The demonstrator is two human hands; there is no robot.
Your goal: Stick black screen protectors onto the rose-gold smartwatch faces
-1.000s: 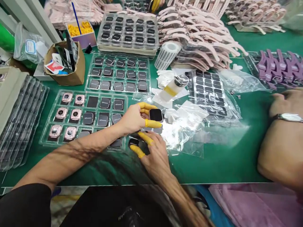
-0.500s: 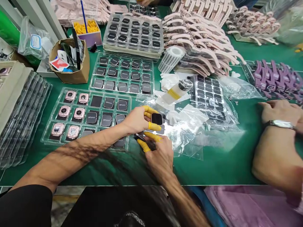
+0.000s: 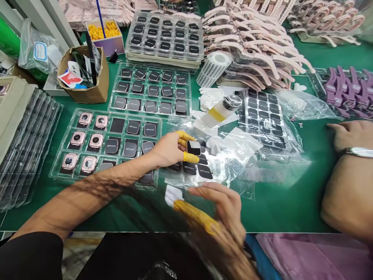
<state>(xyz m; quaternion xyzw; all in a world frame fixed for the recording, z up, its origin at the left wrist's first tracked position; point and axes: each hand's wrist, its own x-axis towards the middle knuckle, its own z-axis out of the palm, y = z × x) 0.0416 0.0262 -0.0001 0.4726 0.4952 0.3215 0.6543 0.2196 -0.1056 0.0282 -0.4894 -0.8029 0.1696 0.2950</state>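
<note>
My left hand [image 3: 170,149], with yellow finger cots, pinches a square watch case [image 3: 194,147] with a dark glossy screen, tilted just above a clear sheet of black square labels [image 3: 189,168]. Nearer the table edge, my right hand [image 3: 223,206] is blurred by motion; thumb and fingers look apart. A small white piece [image 3: 174,195] shows at its yellow-covered thumb tip; whether it is lying there or clinging is unclear. Left of my hands, a clear tray [image 3: 159,134] carries pink watch cases [image 3: 101,121] and black label-faced squares [image 3: 133,127].
Behind stand another tray of black squares [image 3: 153,90], a stacked tray [image 3: 164,35], a label roll [image 3: 214,68] and a bottle [image 3: 223,111]. Pink straps [image 3: 247,46] pile at the back. Another person's arm [image 3: 349,182] rests at right. Stacked trays [image 3: 32,147] stand at left.
My right hand has drawn back from the label sheet toward the table edge, uncovering several black labels. The white piece has come into view. My left hand keeps hold of the watch case.
</note>
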